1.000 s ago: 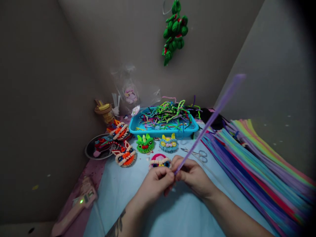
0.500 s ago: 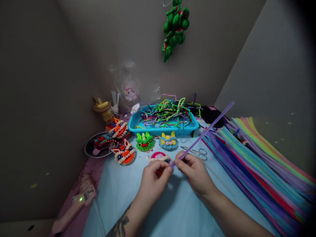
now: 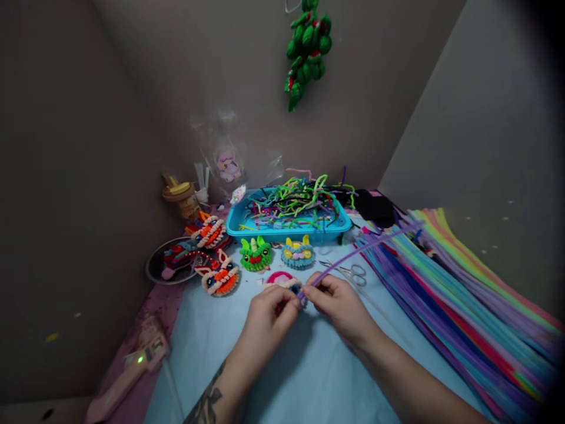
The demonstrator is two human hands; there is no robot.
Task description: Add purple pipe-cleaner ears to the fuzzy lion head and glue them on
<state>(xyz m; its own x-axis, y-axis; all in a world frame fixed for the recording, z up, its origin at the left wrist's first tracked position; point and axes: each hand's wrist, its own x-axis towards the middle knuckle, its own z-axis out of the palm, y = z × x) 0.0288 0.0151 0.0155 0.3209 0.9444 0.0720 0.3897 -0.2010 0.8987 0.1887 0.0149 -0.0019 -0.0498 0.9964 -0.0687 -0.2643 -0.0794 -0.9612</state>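
Tabletop (image 3: 212, 341), blue-covered. Left hand (image 3: 269, 312), right hand (image 3: 344, 306): both grips pinching one purple stem (image 3: 353, 253) near its end; apparently shaping, calling for steady hold.

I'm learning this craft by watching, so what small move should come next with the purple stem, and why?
Probably bend the purple stem with the right hand close to the left hand's pinch: both hands grip it near its lower visible end, fingertips close together, while a long free length slants off toward the bundled stems.
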